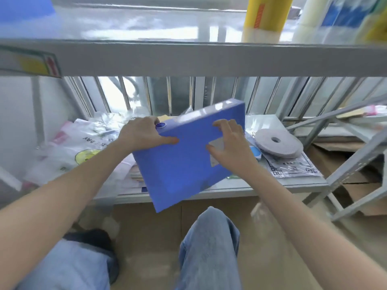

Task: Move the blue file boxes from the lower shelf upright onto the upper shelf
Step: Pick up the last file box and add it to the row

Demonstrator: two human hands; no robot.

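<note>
A blue file box (184,164) is tilted over the front of the lower shelf (261,188), its near corner hanging past the edge. My left hand (142,133) grips its upper left corner by the spine's finger hole. My right hand (230,143) holds its upper right side, fingers spread over a white label. The upper shelf (188,59) runs across the top of the view as a grey beam. Another blue shape (23,7) shows blurred at the upper shelf's far left.
On the lower shelf lie plastic bags (83,143) at left, papers under the box, and a grey tape roll (278,143) on a printed sheet at right. A yellow cylinder (266,13) and packets stand on the upper shelf at right. Cardboard lies on the floor; my knees are below.
</note>
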